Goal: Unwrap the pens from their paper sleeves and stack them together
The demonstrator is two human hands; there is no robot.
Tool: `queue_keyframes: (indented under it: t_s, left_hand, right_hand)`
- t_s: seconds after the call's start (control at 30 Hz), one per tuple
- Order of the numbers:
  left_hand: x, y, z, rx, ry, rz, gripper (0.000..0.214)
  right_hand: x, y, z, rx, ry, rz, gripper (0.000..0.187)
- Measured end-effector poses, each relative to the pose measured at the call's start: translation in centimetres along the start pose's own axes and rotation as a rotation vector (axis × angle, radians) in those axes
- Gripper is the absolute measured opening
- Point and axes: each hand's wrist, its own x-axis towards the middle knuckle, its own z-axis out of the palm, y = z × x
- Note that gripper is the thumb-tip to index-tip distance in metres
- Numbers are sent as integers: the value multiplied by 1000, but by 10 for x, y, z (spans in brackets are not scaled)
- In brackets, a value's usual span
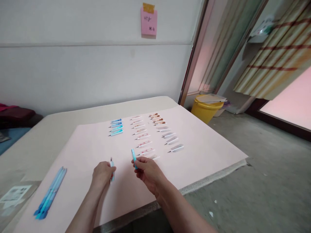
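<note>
My left hand (101, 174) is closed on a slim pen (111, 161), its dark tip pointing up and away from me. Pinched in my right hand (150, 173) is a light blue pen cap (133, 154), held upright and apart from that pen. Both hands are over the pink sheet (204, 139). Beyond them lie several uncapped pens in columns: blue ones (116, 127) at left, white ones with reddish patterns (143, 144) in the middle, and brown-topped ones (159, 123) at right. The nearest patterned pen is partly hidden by my right hand.
Several long blue pens (52, 194) lie bunched at the sheet's left side. A package with a label (16, 194) rests at the left edge. A yellow bucket (206, 108) stands on the floor beyond the table. A pink note (149, 22) is taped to the wall.
</note>
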Motion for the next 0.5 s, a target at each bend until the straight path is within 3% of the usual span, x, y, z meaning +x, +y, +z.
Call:
queue_keyframes:
  t_s: [0.3,0.37,0.5]
  left_hand:
    - [7,-7,1,-40,46,7,19]
    - [8,-11,3,-222,-1,-34,23]
    - [8,-13,8,-852,-204,-106,27]
  right_hand:
    - [-2,-2,0,-107,23,20,23]
    - [-1,-1,0,-140,38,10,23]
    - [2,4,2,-166,44,-37,20]
